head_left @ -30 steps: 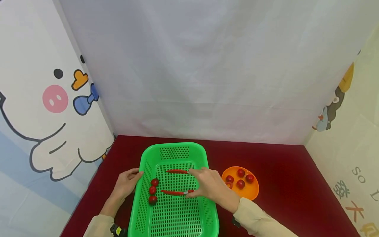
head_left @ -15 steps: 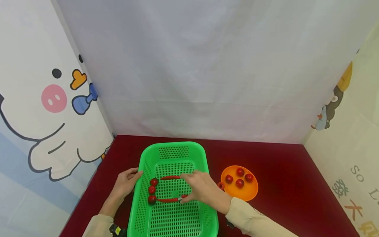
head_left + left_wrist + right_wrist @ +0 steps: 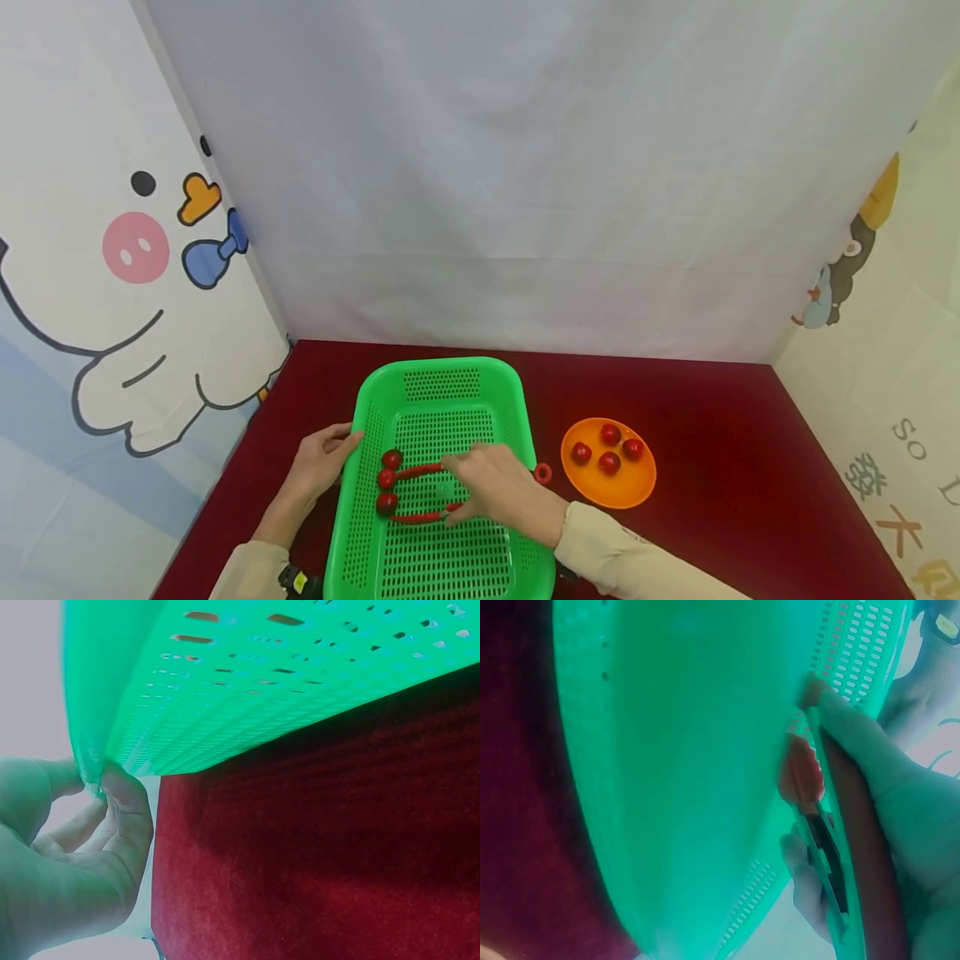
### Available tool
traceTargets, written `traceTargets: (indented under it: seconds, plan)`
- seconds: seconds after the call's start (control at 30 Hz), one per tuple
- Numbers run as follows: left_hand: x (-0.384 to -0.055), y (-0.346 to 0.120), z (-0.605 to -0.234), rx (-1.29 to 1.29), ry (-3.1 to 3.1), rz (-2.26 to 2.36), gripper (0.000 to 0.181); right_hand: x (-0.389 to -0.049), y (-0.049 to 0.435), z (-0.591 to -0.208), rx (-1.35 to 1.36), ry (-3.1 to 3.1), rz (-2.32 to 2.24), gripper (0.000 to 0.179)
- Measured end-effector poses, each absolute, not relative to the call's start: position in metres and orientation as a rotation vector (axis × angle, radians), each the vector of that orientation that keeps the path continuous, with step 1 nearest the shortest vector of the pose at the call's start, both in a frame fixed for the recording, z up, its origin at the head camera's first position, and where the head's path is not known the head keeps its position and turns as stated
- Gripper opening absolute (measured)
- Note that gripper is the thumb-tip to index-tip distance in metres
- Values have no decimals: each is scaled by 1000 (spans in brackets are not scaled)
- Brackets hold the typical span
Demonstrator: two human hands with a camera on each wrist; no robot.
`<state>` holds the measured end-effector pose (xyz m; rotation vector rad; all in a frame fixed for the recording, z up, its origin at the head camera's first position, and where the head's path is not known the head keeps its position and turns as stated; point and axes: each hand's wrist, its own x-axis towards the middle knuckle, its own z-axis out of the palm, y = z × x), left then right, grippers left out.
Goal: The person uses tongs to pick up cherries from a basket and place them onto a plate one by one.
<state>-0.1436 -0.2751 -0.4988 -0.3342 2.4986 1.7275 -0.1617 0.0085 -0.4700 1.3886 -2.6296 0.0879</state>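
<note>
Red tongs with metal arms [image 3: 422,471] are in my right hand [image 3: 504,492], thumb and fingers gripping the two arms over the green basket. Their red tips stand apart. One tip is right at the middle of three small round red fruits; the other lies just below the nearest fruit [image 3: 387,504]. The fruits sit in a row along the left inside of the green basket [image 3: 457,550]. With thumb and fingertips my left hand [image 3: 90,855] pinches the basket's left rim. The right wrist view shows the tongs [image 3: 866,855] close up, held by that hand.
An orange plate [image 3: 630,490] with several round red fruits [image 3: 609,462] stands right of the basket. The tongs' red ring end [image 3: 543,473] sticks out over the basket's right rim. A dark red cloth [image 3: 712,467] covers the table, with white curtains behind.
My right hand has moved left and nearer to me with the tongs, bringing their tips from the basket's middle to the row of fruits. The left hand keeps its place on the rim.
</note>
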Motion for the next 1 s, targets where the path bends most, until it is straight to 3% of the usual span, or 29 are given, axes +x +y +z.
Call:
traceTargets:
  seconds: [1.0]
  plan:
    - [-146, -275, -501, -331, 2490, 1738, 54, -157, 2, -480, 1426, -2602, -77, 47]
